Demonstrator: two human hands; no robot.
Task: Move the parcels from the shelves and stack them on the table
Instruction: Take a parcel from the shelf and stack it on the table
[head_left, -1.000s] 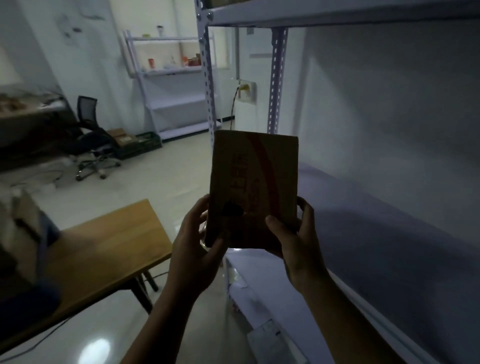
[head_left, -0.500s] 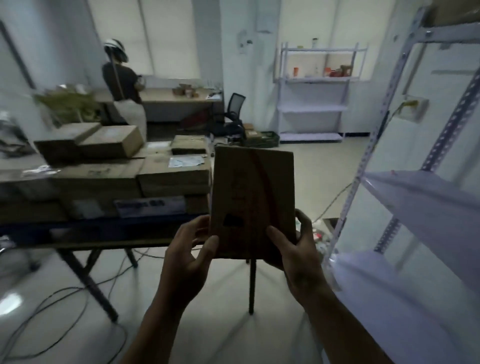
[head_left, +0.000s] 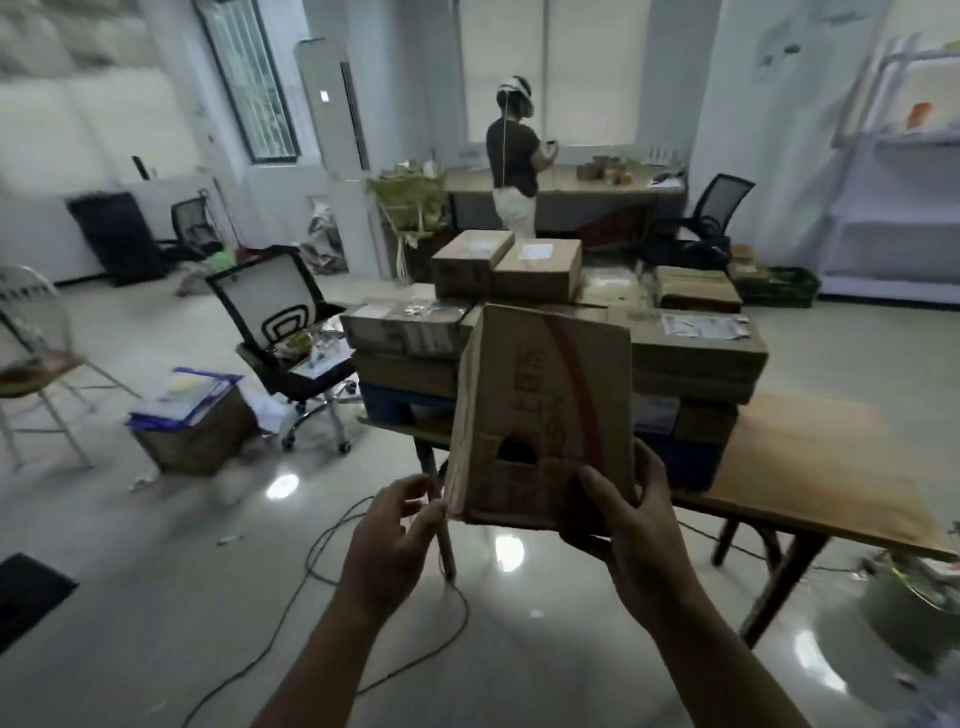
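head view: the parcel (head_left: 540, 415) is held up in the air on the near side of the table (head_left: 810, 467), upright, with its printed face and dark hand-hole toward the camera. the right hand (head_left: 623, 525) grips its lower right corner, thumb laid across the front face and fingers curled round the right edge. the left hand (head_left: 395, 525) sits at the lower left corner with fingers loosely curled and fingertips right at the cardboard edge. through the blur i cannot tell whether it pinches the parcel or only touches it.

on the table's left part the stacked parcels (head_left: 691, 353) lie in several layers, with two smaller boxes side by side on top. left of the table stands an office chair (head_left: 280, 322), and further left a floor box (head_left: 192, 431) topped with papers. beyond the table another person (head_left: 511, 156) stands at a desk, back to the camera. a cable (head_left: 322, 551) loops over the floor near the table's left leg. far right of the table is a white shelf unit (head_left: 893, 208).
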